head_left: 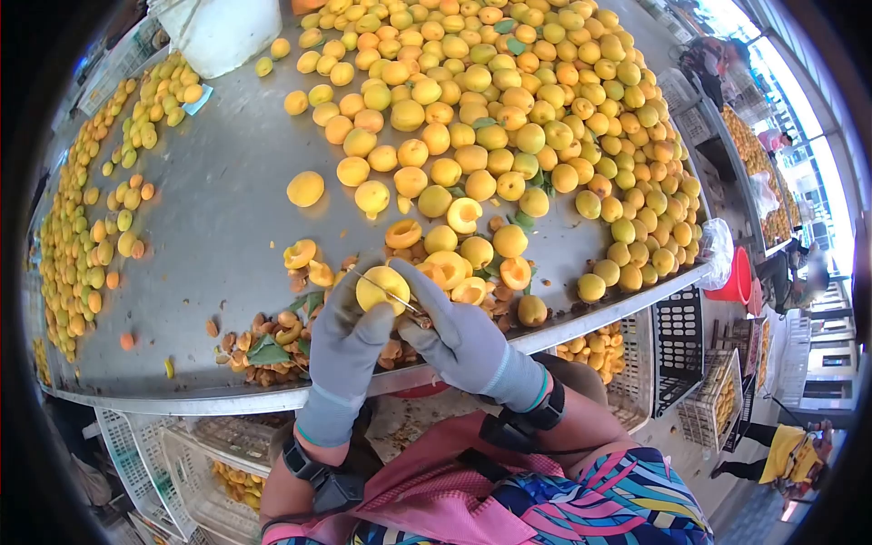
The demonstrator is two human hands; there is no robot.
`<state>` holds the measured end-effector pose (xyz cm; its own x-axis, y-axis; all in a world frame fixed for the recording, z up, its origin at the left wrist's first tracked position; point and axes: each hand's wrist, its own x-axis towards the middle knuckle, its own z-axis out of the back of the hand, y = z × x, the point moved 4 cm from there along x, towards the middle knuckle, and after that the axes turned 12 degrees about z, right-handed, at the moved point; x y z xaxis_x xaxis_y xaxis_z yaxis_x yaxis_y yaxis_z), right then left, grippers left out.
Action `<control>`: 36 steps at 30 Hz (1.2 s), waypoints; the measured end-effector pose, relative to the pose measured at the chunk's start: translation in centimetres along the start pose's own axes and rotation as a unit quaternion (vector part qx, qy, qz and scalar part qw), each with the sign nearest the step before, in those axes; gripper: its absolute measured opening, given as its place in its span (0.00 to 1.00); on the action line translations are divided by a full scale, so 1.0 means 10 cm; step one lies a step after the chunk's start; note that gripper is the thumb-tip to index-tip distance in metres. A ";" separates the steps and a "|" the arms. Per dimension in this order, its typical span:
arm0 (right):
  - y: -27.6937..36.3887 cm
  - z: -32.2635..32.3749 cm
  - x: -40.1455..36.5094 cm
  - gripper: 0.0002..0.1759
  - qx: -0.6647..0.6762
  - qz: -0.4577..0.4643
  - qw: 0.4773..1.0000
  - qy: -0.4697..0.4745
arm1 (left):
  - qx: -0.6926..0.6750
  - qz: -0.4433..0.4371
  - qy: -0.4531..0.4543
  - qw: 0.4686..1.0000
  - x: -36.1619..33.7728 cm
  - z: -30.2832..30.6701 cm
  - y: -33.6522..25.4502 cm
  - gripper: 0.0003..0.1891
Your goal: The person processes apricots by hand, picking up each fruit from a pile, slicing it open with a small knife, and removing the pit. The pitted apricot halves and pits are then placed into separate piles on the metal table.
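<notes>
In a grey glove, my left hand (345,341) grips a yellow apricot (382,290) near the table's front edge. My right hand (466,341), gloved too, holds a small thin knife (397,301) whose blade lies across that apricot. Its handle is mostly hidden by my fingers. Just beyond my hands lie cut apricot halves (451,268) with hollow centres. Brown apricot pits (289,329) and some leaves are piled along the front edge, left of my left hand.
A big heap of whole apricots (509,100) covers the far right of the metal table (213,209); another heap (73,245) lies left. A white bucket (227,36) stands at the back. Crates (679,350) sit below the edge. A person in yellow (788,454) is at right.
</notes>
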<state>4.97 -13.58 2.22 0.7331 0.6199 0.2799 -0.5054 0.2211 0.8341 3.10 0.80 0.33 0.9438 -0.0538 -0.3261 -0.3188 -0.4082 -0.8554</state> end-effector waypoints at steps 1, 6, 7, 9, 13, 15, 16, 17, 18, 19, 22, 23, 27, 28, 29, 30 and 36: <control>0.00 0.01 0.00 0.40 -0.012 0.010 1.000 -0.002 | -0.074 0.032 0.004 0.997 0.01 0.01 0.05 0.29; 0.13 0.18 0.05 0.36 -0.003 -0.101 0.989 0.105 | 0.024 0.021 -0.006 0.999 -0.04 -0.02 -0.04 0.29; 0.12 0.18 0.04 0.36 0.017 -0.162 0.974 0.158 | 0.163 -0.069 -0.010 0.984 -0.06 -0.04 -0.11 0.29; -0.01 0.09 0.00 0.38 0.009 -0.079 0.993 0.092 | 0.165 -0.068 -0.018 0.984 -0.04 -0.04 -0.12 0.29; 0.01 0.05 0.00 0.41 0.009 -0.009 1.000 0.007 | 0.009 -0.023 -0.012 1.000 0.00 -0.03 0.01 0.28; -0.05 0.02 -0.01 0.41 -0.012 0.005 1.000 0.002 | -0.039 0.029 -0.011 0.999 0.01 -0.03 0.05 0.28; -0.05 0.02 -0.01 0.41 -0.021 0.011 1.000 0.002 | -0.089 0.081 -0.013 0.993 0.01 -0.03 0.09 0.27; -0.05 0.03 -0.02 0.41 -0.031 0.017 0.999 0.001 | -0.090 0.082 -0.012 0.992 0.00 -0.05 0.06 0.27; -0.03 0.05 -0.01 0.41 -0.037 0.009 0.999 0.019 | 0.012 0.042 -0.025 0.999 -0.03 -0.08 -0.03 0.26; -0.04 0.05 -0.02 0.41 -0.039 0.003 0.999 0.026 | 0.114 0.002 -0.036 0.993 -0.06 -0.10 -0.09 0.24; -0.09 0.00 0.00 0.41 -0.036 -0.021 0.999 0.032 | 0.301 -0.102 -0.098 0.943 -0.05 -0.01 -0.10 0.23; -0.13 -0.05 -0.01 0.41 -0.038 -0.018 0.999 0.035 | 0.325 -0.082 -0.121 0.934 -0.05 -0.02 -0.14 0.22; -0.11 -0.10 0.02 0.44 -0.034 -0.100 0.991 0.078 | 0.535 -0.226 -0.186 0.792 -0.01 0.68 0.32 0.21; -0.07 -0.11 0.02 0.44 -0.029 -0.079 0.994 0.063 | 0.231 -0.005 -0.155 0.960 0.08 0.75 0.38 0.22; -0.06 -0.12 0.01 0.44 -0.042 -0.073 0.995 0.062 | 0.255 -0.028 -0.157 0.954 0.06 0.61 0.26 0.23; -0.07 -0.11 0.01 0.45 -0.052 -0.063 0.994 0.068 | 0.277 -0.053 -0.166 0.945 0.05 0.53 0.20 0.24; -0.06 0.02 0.05 0.50 0.022 -0.067 0.994 0.083 | 0.388 -0.001 -0.192 0.901 0.02 0.23 0.08 0.32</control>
<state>5.75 -13.53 1.96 0.7049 0.7041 0.0862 -0.3860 0.2788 0.8793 2.82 2.59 -1.40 0.8919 0.3272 -0.3121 -0.4231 0.3599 -0.8316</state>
